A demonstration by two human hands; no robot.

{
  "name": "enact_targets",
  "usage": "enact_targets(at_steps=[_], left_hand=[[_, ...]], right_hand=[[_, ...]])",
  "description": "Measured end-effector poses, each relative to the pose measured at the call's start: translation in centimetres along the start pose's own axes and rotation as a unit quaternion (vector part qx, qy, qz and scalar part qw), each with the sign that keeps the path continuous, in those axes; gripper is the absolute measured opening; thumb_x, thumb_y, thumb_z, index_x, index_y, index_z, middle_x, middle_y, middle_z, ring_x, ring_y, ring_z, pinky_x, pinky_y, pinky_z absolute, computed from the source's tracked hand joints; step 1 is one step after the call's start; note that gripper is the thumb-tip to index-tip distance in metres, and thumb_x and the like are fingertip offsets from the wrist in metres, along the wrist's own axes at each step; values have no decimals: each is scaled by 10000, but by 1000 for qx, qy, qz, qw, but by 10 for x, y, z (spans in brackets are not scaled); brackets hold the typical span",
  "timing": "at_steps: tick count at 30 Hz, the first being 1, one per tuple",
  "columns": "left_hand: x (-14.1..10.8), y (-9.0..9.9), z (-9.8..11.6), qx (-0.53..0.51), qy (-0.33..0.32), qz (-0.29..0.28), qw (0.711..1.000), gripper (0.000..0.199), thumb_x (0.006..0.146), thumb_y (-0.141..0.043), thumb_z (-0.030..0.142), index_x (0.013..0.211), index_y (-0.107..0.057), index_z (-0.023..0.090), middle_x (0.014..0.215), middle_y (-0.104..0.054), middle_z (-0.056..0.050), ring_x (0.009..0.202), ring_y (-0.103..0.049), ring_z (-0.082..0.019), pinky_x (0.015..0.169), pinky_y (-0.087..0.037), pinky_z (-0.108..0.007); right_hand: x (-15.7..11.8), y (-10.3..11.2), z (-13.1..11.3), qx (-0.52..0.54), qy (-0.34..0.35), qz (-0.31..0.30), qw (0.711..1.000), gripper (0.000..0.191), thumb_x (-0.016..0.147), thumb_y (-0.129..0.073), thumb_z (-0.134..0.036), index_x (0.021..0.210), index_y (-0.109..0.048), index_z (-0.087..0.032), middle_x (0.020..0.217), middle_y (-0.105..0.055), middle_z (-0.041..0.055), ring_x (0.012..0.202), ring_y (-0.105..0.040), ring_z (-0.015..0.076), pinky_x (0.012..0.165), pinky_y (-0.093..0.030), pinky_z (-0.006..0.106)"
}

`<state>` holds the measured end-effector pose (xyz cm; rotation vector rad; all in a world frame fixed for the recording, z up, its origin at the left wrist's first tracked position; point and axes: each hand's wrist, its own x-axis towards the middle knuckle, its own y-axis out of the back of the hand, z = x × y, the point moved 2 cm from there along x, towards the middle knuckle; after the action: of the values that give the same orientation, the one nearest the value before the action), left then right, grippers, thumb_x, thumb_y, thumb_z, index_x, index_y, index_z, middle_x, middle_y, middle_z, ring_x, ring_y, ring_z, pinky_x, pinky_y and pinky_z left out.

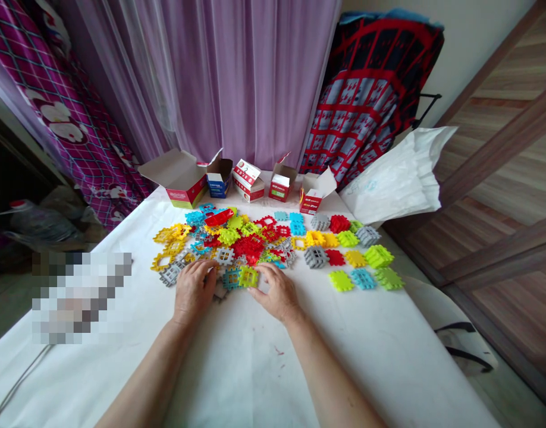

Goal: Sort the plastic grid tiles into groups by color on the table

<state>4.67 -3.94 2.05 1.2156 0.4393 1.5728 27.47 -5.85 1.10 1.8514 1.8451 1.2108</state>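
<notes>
A loose heap of plastic interlocking building blocks [248,246] in red, yellow, blue, green and grey lies in front of me. My right hand [277,291] has its thumb and fingers at the right edge of a lime green window block [248,277]. Touching that block on its left is a blue window block [231,279]. My left hand [194,289] is curled at the near left side of the heap; what its fingers hold, if anything, is hidden. Between the hands a grey block [220,290] lies low on the table, partly covered.
Sorted blocks stand in rows and small stacks on the right, among them a grey stack [316,257] and a green stack [379,256]. Several opened cartons, including a blue box [219,185], line the back edge. A white bag [393,178] leans at the back right corner.
</notes>
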Motion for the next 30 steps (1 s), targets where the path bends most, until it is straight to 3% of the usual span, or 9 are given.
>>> enact_targets(at_steps=[3, 7, 13, 18, 23, 30], left_hand=[[0, -4, 2, -14, 1, -9, 1000, 273, 921, -444, 364, 957, -691, 255, 991, -756, -61, 990, -673, -237, 927, -494, -408], [1, -5, 1, -30, -1, -17, 999, 260, 914, -449, 344, 954, -688, 252, 988, -757, -55, 973, -678, -225, 915, -503, -390], [1, -2, 0, -42, -3, -14, 999, 265, 908, -450, 352, 937, -691, 247, 978, -757, -57, 941, -686, -222, 902, -510, -381], [2, -2, 0, -53, -5, -9, 999, 282, 907, -444, 383, 924, -690, 247, 965, -760, -57, 929, -689, -227, 894, -513, -384], [3, -2, 0, -59, -7, -15, 998, 285, 896, -443, 385, 909, -694, 251, 976, -762, -57, 924, -689, -229, 893, -520, -381], [4, -2, -1, -67, -4, -16, 998, 284, 896, -441, 389, 902, -689, 252, 959, -760, -53, 917, -688, -222, 899, -522, -375]], right_hand=[[3, -3, -3, -25, 17, -31, 999, 527, 739, -744, -229, 1250, -618, -221, 1288, -644, 97, 1174, -600, 233, 1017, -476, 379], [5, -5, -3, -47, -3, -49, 998, 523, 758, -731, -215, 1266, -610, -215, 1261, -662, 99, 1171, -605, 242, 1019, -482, 396], [-2, 0, 2, -21, -20, -18, 999, 558, 732, -668, -145, 1284, -593, -190, 1267, -651, 113, 1145, -618, 232, 1018, -496, 385], [-10, 12, 22, -29, -31, 36, 998, 613, 691, -558, -48, 1282, -594, -205, 1288, -646, 98, 1206, -585, 230, 1076, -458, 412], [-11, 21, 40, -26, -38, 27, 999, 641, 676, -459, 12, 1250, -625, -219, 1212, -692, 66, 1141, -620, 211, 1040, -484, 395], [-12, 21, 29, -46, -20, 39, 998, 468, 764, -621, -182, 1232, -618, -178, 1218, -672, 119, 1157, -598, 249, 1033, -472, 413]])
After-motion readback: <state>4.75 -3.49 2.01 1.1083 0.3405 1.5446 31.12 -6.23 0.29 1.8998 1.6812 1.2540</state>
